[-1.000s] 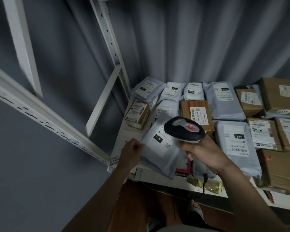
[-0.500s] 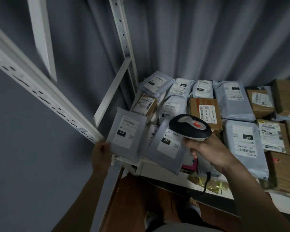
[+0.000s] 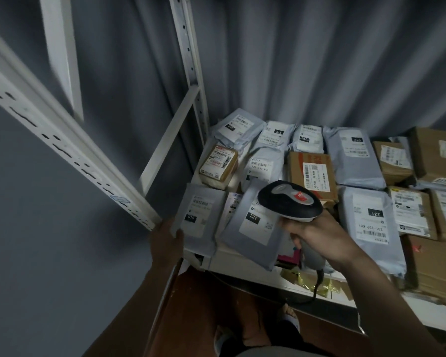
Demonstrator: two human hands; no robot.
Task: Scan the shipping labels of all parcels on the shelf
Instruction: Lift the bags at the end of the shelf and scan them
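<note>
Parcels in grey plastic mailers and brown cardboard cover the white metal shelf, packed side by side from its left corner to the right edge of the view, with grey pleated curtains hanging behind them. At the far left, the white perforated upright of the rack slants across the view, and just beside its lower end the left hand grips the near left corner of a flat grey mailer with a white label marked 010, fingers curled on its edge; this mailer lies at the shelf's front left corner, its near end hanging past the edge. Behind it sits a small brown box wrapped in clear tape, and further back a grey mailer rests in the rear corner. To the right of the held mailer, a second grey mailer with a label marked 231 lies tilted, overlapping its neighbours and jutting over the shelf front. Above its right part, the right hand is wrapped tightly round the grey handle of a black and grey handheld barcode scanner, whose head points down and left at the label; its dark cable hangs below the hand. Behind the scanner lies a brown cardboard box with a white barcode label. Further right, a large grey mailer also marked 231 lies flat, then more brown cardboard boxes to the right edge.
</note>
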